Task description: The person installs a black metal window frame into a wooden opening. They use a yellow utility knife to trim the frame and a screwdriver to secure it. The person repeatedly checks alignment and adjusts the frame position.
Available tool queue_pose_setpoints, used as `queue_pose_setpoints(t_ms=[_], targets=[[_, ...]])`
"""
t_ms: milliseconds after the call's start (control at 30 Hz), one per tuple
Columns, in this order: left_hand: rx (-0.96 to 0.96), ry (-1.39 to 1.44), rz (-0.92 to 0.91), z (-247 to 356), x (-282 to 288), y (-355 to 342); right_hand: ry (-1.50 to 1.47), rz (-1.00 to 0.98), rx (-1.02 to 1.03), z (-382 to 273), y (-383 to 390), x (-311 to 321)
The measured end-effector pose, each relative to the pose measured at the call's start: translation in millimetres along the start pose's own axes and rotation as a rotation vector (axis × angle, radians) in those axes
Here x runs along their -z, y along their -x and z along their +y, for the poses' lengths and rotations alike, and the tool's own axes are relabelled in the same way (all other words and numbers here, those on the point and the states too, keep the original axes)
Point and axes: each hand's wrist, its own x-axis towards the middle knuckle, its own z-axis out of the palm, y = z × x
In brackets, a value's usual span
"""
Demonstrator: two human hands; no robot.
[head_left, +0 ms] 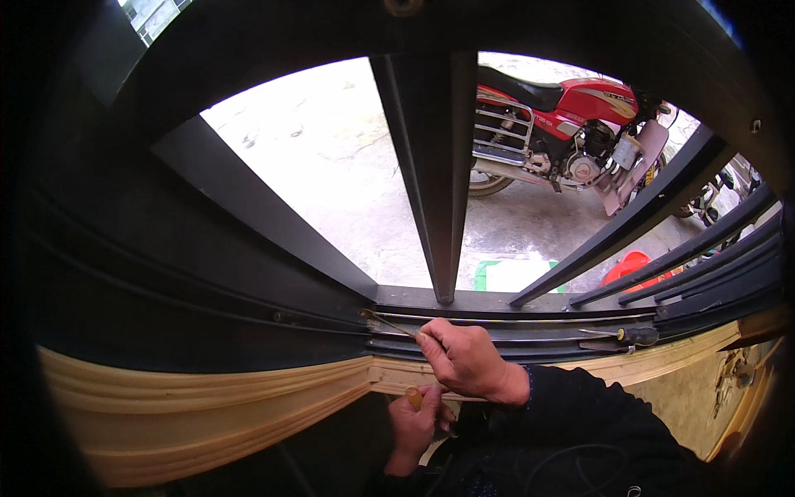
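Observation:
My right hand (465, 361) is closed on a thin metal tool (386, 322) whose tip rests on the dark window track (513, 325) near the foot of the centre bar (435, 182). Below it, in front of the pale wooden trim (248, 398), my left hand (414, 428) grips a tool with an orange handle end (412, 398); the rest of that tool is hidden. Both forearms wear dark sleeves.
A black-handled screwdriver (625, 335) lies on the track to the right. Slanted dark bars (629, 219) cross the opening. Outside on the concrete stand a red motorcycle (571, 124), a green-and-white flat item (513, 273) and a red object (629, 265).

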Motion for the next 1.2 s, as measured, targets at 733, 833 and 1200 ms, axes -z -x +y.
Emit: queue_pose_setpoints(t_ms=[733,833,1200], targets=[[-0.373,-0.62,0.029,23.5,14.2,-0.9,-0.072,-0.037,0.045,0.2,33.4,15.5],[-0.549,-0.769,-0.111,21.9,12.4,-2.5,-0.026,-0.289,0.112,7.3,30.0,24.5],[-0.588,-0.798,-0.066,22.0,12.8,0.5,0.188,-0.459,0.006,17.3,24.1,79.1]])
